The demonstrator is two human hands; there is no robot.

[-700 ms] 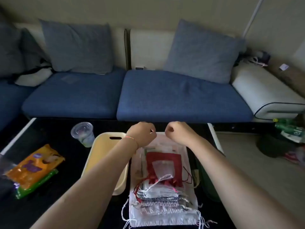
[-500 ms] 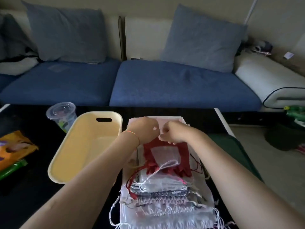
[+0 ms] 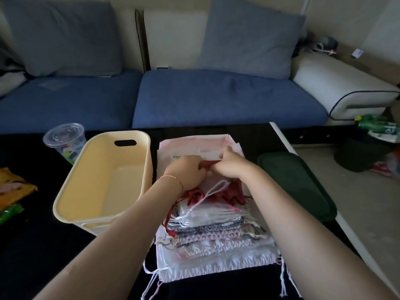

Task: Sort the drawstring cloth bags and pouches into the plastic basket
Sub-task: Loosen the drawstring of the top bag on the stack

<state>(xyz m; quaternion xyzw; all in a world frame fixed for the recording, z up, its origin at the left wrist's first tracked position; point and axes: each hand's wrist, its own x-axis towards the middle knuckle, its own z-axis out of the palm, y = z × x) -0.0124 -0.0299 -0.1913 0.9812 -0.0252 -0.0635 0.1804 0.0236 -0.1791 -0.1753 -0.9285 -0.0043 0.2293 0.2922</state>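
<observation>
Head view: pouch stack [image 3: 216,234] lies lengthwise; drawstrings near.

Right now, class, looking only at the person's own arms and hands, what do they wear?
Both forearms are bare, with no sleeves in view. The left hand has a thin braided thread bracelet round its wrist, in orange-pink with a touch of green. The right hand shows no bracelet, watch or glove. No ring can be made out on either hand.

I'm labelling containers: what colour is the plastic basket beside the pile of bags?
Pale yellow plastic basket, with a dark handle slot; the head view shows it.
</observation>
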